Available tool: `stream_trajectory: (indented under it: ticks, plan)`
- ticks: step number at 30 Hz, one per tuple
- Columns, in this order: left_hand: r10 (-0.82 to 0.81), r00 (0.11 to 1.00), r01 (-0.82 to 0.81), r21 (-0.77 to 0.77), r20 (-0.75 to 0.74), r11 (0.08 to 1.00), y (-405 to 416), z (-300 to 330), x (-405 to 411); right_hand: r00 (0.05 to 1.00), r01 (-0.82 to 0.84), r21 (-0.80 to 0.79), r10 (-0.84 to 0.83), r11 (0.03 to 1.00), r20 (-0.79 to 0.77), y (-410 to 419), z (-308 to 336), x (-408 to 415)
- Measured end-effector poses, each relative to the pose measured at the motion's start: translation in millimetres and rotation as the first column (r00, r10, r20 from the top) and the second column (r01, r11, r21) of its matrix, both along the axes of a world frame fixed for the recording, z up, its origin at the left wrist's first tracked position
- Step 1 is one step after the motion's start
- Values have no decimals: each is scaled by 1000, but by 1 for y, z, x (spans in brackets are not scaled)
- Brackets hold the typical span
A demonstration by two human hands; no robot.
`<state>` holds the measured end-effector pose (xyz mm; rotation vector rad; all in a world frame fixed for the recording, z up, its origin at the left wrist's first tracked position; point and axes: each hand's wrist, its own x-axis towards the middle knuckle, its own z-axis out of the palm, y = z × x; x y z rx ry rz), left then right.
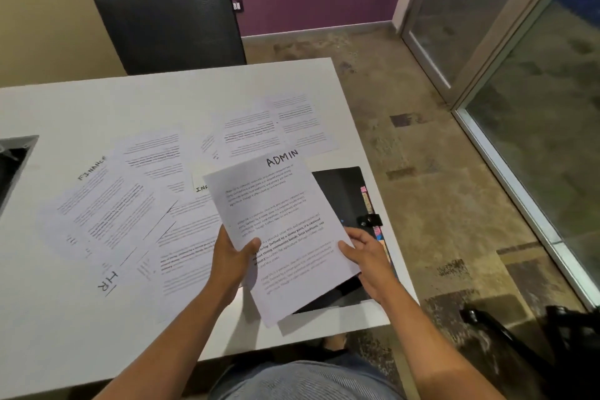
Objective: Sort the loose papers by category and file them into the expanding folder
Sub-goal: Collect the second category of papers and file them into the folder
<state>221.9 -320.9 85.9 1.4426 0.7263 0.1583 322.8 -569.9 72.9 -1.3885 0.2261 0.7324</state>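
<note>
A printed sheet headed ADMIN is held above the white table. My left hand grips its lower left edge and my right hand holds its lower right edge. Beneath it at the table's right edge lies the black expanding folder, with coloured tabs and a clasp along its right side, partly hidden by the sheet. Several loose papers lie spread on the table: one headed FINANCE at the left, one marked IR near the front, two more at the back.
A black office chair stands behind the table. A grey cable cut-out opens in the table at the far left. Glass panels line the right side. A dark chair base sits on the floor at lower right.
</note>
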Motion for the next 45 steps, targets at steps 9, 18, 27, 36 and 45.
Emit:
stream_trajectory:
  ticks: [9, 18, 27, 36, 45]
  plan:
    - [-233, 971, 231, -47, -59, 972, -64, -9, 58, 984, -176, -136, 176, 975, -16, -81, -15, 43]
    - [-117, 940, 285, 546, -322, 788, -133, -39, 104, 990, 132, -141, -123, 981, 71, -164, -17, 66]
    - [-227, 591, 725, 386, -774, 571, -201, -62, 147, 936, 348, -111, -339, 931, 90, -205, -22, 67]
    - [-173, 577, 686, 358, -799, 633, -210, -67, 160, 878, 478, -191, -466, 857, 109, -219, -29, 61]
    - [-185, 550, 653, 281, -815, 704, -209, -54, 175, 809, 587, -155, -570, 795, 141, -216, -36, 52]
